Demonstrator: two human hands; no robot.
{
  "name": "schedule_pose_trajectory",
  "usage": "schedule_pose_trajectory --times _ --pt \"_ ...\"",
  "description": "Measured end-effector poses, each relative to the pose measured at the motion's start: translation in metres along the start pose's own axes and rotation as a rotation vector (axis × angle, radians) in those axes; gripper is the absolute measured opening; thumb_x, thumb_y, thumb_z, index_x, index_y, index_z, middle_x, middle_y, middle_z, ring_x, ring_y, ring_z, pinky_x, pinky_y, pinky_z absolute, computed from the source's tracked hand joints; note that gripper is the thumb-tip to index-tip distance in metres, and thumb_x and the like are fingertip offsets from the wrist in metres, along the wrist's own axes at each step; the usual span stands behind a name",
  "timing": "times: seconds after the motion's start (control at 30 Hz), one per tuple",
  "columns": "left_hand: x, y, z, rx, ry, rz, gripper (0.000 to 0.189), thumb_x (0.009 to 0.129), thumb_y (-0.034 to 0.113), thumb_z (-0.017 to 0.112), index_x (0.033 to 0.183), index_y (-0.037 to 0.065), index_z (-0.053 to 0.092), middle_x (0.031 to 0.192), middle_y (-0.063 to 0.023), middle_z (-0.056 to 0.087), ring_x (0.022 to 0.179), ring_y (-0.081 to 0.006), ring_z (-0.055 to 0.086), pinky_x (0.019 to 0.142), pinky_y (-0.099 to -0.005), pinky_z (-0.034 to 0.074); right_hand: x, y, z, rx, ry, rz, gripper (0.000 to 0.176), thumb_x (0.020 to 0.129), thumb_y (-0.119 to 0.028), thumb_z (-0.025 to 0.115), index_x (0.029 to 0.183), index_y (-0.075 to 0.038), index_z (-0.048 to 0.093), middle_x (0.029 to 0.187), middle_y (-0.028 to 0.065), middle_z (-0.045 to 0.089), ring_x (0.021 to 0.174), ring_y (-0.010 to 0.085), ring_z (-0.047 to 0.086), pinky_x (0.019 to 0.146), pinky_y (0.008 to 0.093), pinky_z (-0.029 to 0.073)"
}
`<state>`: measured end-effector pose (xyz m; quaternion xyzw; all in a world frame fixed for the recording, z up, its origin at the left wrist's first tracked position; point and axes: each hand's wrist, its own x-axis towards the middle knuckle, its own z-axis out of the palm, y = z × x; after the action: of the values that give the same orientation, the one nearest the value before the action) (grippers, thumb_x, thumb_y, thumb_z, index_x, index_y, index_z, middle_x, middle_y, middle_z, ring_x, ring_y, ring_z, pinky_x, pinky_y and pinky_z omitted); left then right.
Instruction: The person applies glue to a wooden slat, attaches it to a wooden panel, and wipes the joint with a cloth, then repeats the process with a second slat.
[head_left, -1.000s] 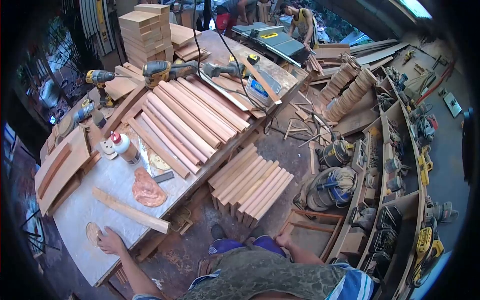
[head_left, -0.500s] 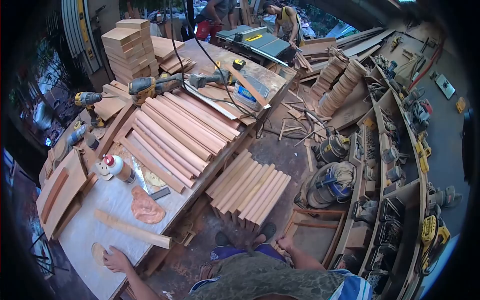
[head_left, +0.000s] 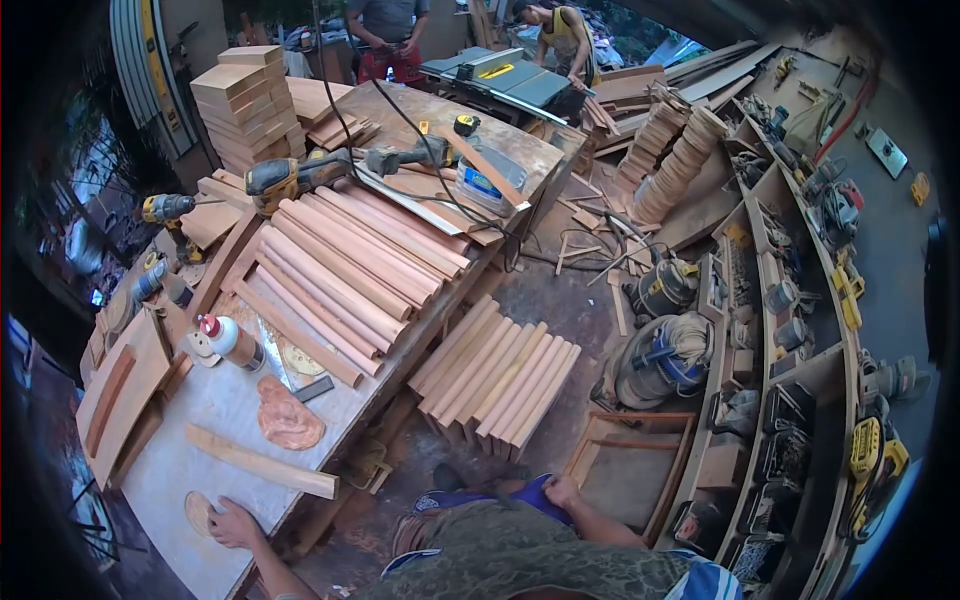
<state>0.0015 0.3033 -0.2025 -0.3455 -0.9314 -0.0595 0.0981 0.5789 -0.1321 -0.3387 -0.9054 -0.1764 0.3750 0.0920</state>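
My left hand [head_left: 234, 525] rests on the light work table [head_left: 160, 470], fingers spread and lying at the edge of a round wooden disc [head_left: 198, 511]. A slightly curved wooden piece [head_left: 260, 462] lies just beyond it. Further up the table are an orange-brown putty-like patch [head_left: 290, 412], a dark flat blade [head_left: 314, 388] and a white glue bottle [head_left: 232, 342] with a red cap. My right hand [head_left: 562, 491] is closed beside my thigh, apparently pinching the purple cloth of my shorts [head_left: 525, 492].
Rows of wooden strips [head_left: 340, 260] cover the table's middle, and more stand stacked on the floor [head_left: 500, 375]. A shop vacuum [head_left: 655, 365] and tool shelves [head_left: 750, 400] line the right. Two people stand near a table saw [head_left: 500, 75]. Cables [head_left: 400, 110] hang over the table.
My right hand has drawn the purple shorts cloth upward, and my legs have shifted. The left hand stays by the disc. The view has tilted slightly; a person at the back now faces this way.
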Motion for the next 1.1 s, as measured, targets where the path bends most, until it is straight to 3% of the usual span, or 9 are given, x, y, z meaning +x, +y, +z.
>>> schedule_pose_trajectory --times 0.03,0.17,0.23,0.3,0.4,0.53,0.6,0.8,1.1 --pt "-0.001 0.001 0.002 0.014 -0.01 -0.022 0.058 0.097 0.061 0.049 0.139 0.022 0.058 0.141 -0.0141 0.052 0.128 -0.038 0.05 0.105 -0.0546 0.04 -0.008 -0.004 -0.007 0.023 -0.007 0.041 0.033 0.089 -0.036 0.058 0.106 -0.014 0.076 0.113 0.0182 0.072 0.111 0.0368 0.067 0.099 0.0442 0.052" --pt "-0.005 0.008 -0.001 0.016 -0.03 -0.033 0.057 0.097 0.06 0.05 0.14 0.023 0.058 0.142 -0.013 0.051 0.128 -0.0373 0.05 0.106 -0.0541 0.039 -0.018 0.001 -0.007 0.009 0.127 0.084 0.027 0.087 -0.031 0.061 0.102 -0.014 0.077 0.109 0.0178 0.073 0.107 0.0353 0.068 0.095 0.0442 0.053" --pt "-0.004 0.005 -0.004 -0.002 0.002 -0.027 0.056 0.097 0.059 0.051 0.139 0.022 0.058 0.141 -0.0119 0.052 0.127 -0.0373 0.05 0.106 -0.0539 0.039 -0.021 0.004 0.002 -0.14 0.36 -0.034 0.019 0.084 -0.026 0.067 0.086 -0.011 0.078 0.093 0.0154 0.076 0.092 0.0324 0.073 0.088 0.042 0.056" --pt "-0.003 0.003 -0.002 -0.008 -0.007 -0.037 0.056 0.097 0.058 0.052 0.138 0.022 0.059 0.14 -0.0117 0.053 0.127 -0.0374 0.05 0.105 -0.0539 0.04 -0.018 0.005 -0.01 0.011 0.394 -0.056 0.02 0.086 -0.024 0.065 0.086 -0.008 0.077 0.091 0.0174 0.075 0.09 0.0334 0.073 0.087 0.0411 0.056" --pt "-0.002 0.001 0.006 -0.033 0.021 -0.027 0.054 0.096 0.056 0.055 0.137 0.022 0.059 0.138 -0.0114 0.053 0.125 -0.0374 0.051 0.104 -0.0539 0.04 -0.008 -0.022 -0.058 0.314 0.657 -0.165 0.023 0.092 -0.018 0.062 0.085 0.0 0.074 0.084 0.0238 0.072 0.079 0.0342 0.073 0.076 0.0422 0.055" --pt "-0.007 0.004 -0.005 -0.052 0.014 -0.021 0.052 0.095 0.054 0.057 0.135 0.021 0.06 0.137 -0.0111 0.053 0.124 -0.0365 0.051 0.104 -0.0532 0.04 -0.006 -0.087 -0.165 0.424 1.002 -0.381 0.044 0.099 -0.024 0.062 0.065 0.004 0.059 0.058 0.0167 0.057 0.055 0.0198 0.053 0.057 0.0448 0.042" --pt "-0.008 0.005 -0.007 -0.061 0.025 -0.02 0.052 0.095 0.054 0.057 0.135 0.02 0.06 0.137 -0.0111 0.053 0.124 -0.0363 0.051 0.105 -0.053 0.039 -0.024 -0.126 -0.226 0.446 1.001 -0.469 0.048 0.101 -0.026 0.061 0.062 0.002 0.055 0.054 0.0096 0.05 0.055 0.0136 0.048 0.054 0.0386 0.04" --pt "-0.008 0.009 -0.008 -0.098 0.05 -0.022 0.051 0.094 0.052 0.059 0.133 0.02 0.061 0.137 -0.0119 0.052 0.126 -0.036 0.049 0.106 -0.0527 0.038 -0.07 -0.248 -0.332 0.556 0.991 -0.803 0.038 0.098 -0.021 0.065 0.069 0.002 0.058 0.058 0.0065 0.05 0.056 0.012 0.046 0.054 0.0347 0.038" --pt "-0.01 0.005 -0.014 -0.094 0.017 -0.038 0.053 0.093 0.052 0.059 0.134 0.019 0.061 0.138 -0.0135 0.052 0.126 -0.0374 0.049 0.106 -0.0538 0.039 -0.035 -0.361 -0.308 0.663 0.612 -1.023 0.018 0.093 -0.018 0.072 0.087 -0.002 0.066 0.073 0.0004 0.061 0.068 0.0067 0.054 0.063 0.0259 0.047"
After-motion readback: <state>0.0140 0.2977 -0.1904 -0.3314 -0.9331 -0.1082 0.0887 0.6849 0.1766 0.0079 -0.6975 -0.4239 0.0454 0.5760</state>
